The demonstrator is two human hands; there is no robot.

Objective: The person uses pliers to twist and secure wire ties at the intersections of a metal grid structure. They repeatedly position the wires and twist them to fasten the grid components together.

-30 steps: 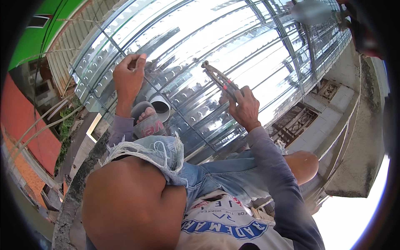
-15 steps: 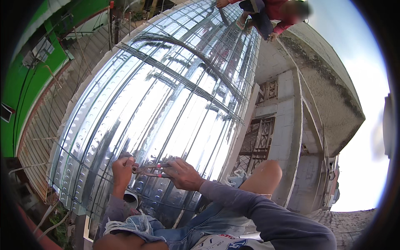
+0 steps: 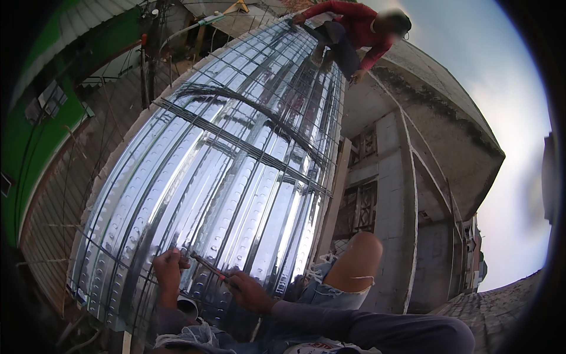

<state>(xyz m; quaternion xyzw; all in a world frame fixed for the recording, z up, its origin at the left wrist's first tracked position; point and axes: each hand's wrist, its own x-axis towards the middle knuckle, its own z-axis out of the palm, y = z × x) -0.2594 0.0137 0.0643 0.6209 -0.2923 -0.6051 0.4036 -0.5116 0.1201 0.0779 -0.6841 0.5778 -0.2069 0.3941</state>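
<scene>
My left hand (image 3: 168,268) is closed in a pinch above the steel mesh, close to the tool's tip; whatever its fingers hold is too small to make out. My right hand (image 3: 250,292) is wrapped round the handles of pincers (image 3: 207,267) with red marks on the grips. Their jaws point up and left, a short way from my left fingertips. Under both hands, thin dark reinforcing bars (image 3: 115,258) cross over shiny corrugated metal decking (image 3: 221,203). A white pipe end (image 3: 188,306) shows beside my left wrist.
A bundle of bars (image 3: 244,146) lies across the decking, with dark wires (image 3: 259,106) curving beyond it. At the far end crouches a co-worker in a red top (image 3: 354,26). A concrete building (image 3: 392,177) borders the right; a lower corrugated roof (image 3: 65,200) lies left.
The pincers have swung to a steeper slant, and their handles look closer together. My right hand has moved down with them. The whole view has shifted, showing more of the co-worker.
</scene>
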